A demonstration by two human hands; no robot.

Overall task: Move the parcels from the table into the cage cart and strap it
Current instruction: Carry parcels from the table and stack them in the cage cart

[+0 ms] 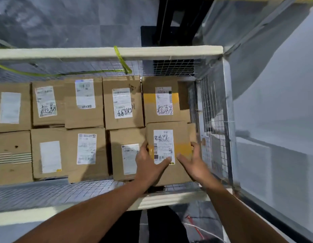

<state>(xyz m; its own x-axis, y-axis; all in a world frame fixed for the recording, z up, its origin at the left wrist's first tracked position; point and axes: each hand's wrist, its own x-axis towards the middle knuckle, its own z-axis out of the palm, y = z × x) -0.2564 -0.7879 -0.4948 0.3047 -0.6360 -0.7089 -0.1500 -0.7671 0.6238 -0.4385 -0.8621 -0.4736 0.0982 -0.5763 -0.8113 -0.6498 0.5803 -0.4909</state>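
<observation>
I look down into the wire-mesh cage cart (82,53), where several brown cardboard parcels with white labels lie in two rows. At the near right corner sits a parcel (163,141) with yellow tape and a handwritten label. My left hand (148,162) grips its left edge, thumb lying across the label. My right hand (192,159) holds its right side, fingers curled over the edge beside the mesh wall. A yellow-green strap (121,59) hangs over the cart's far rail and trails left along the mesh.
The right mesh wall (214,120) stands close to the held parcel. The near rail (169,199) runs under my forearms. Behind it is another taped parcel (162,100). Grey floor lies beyond the cart, and a pale surface (275,155) runs along the right.
</observation>
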